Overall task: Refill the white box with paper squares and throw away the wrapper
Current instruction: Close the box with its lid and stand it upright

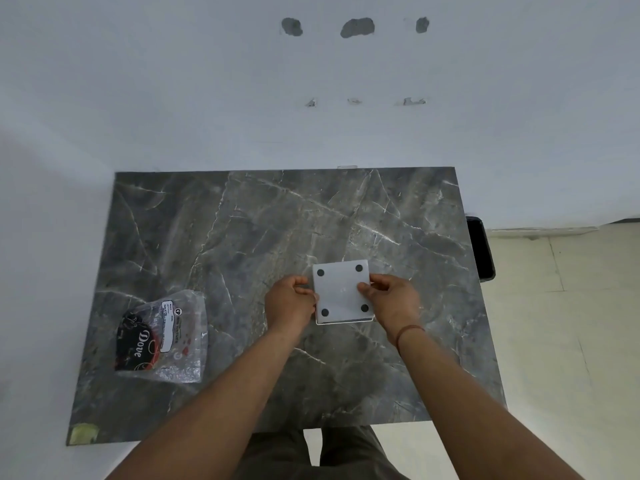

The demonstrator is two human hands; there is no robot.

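Legs: the person's trousers (277,455) show at the bottom edge, close against the near side of the table (242,237); both bare forearms reach forward over the dark marbled top.

Left hand: the left hand (290,301) is curled narrow against the left edge of the white box (341,292); whether the fingertips pinch the edge or only press it I cannot tell.

Right hand: the right hand (391,299) grips the box's right edge, thumb lying over the upper face; a thin band (410,330) circles that wrist.

White box: it sits at the near right of the table between the two hands, turned bottom up, four black round feet (359,268) at its corners; a thin white rim shows along its near side, so a base panel seems to be sitting on or sliding against the shell; no paper is visible from here.

Wrapper: the clear plastic wrapper (162,337) with a dark printed patch lies flat at the near left, well apart from the box and from both hands; it looks slack and emptied.

Step in hand: as I judge it, closing the bottom of the box after filling, or else opening it; the view does not settle which.

Next move: seat the panel squarely, both hands keeping even pressure; then turn the box upright; then fetch the wrapper.

Bin: a black bin (479,249) stands on the floor just beyond the table's right edge, the likely place for the wrapper.

Wall: a white wall (207,81) with chipped grey patches rises behind the table.
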